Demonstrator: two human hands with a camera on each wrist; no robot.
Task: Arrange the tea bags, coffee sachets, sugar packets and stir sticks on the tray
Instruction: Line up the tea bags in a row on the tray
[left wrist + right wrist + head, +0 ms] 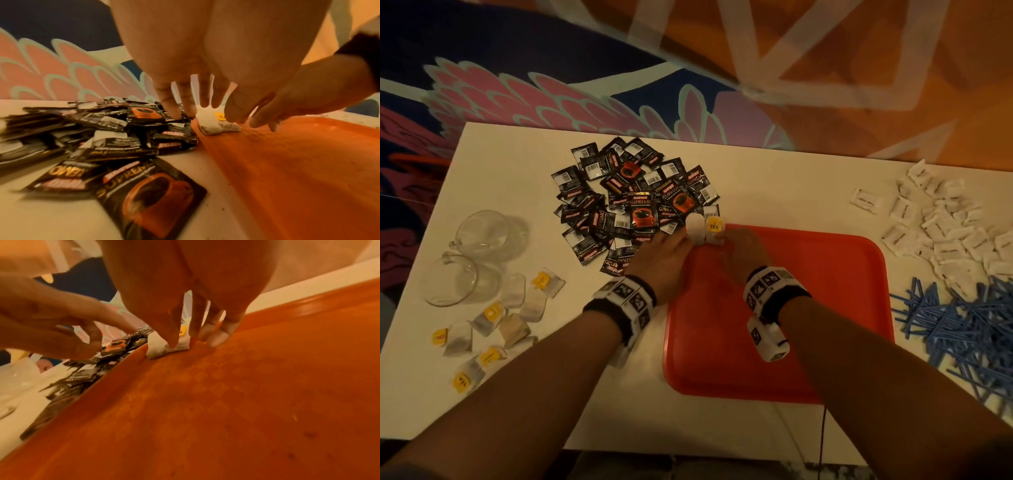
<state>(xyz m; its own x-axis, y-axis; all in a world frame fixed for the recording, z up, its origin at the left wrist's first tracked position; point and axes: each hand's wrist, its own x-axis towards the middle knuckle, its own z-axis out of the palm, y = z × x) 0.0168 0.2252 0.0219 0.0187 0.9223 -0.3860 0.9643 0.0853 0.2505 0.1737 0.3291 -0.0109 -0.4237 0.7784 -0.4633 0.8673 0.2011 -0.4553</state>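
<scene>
Two tea bags point(703, 231) standing side by side in the tray's point(825, 308) far left corner, against the rim. Right hand point(743, 253) fingers nearly straight, tips pressing down on the tagged bag. Left hand point(664, 257) fingers spread and relaxed, touching the other bag, gripping nothing. Coffee sachets point(626, 202) heaped just left of the tray; sugar packets point(941, 226) and stir sticks point(969, 325) to its right; more tea bags point(496, 325) at the table's left.

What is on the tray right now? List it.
Two tea bags stand at the far left corner of the tray, with both hands' fingertips on them. The arms cover part of the tray floor; nothing else shows.
</scene>
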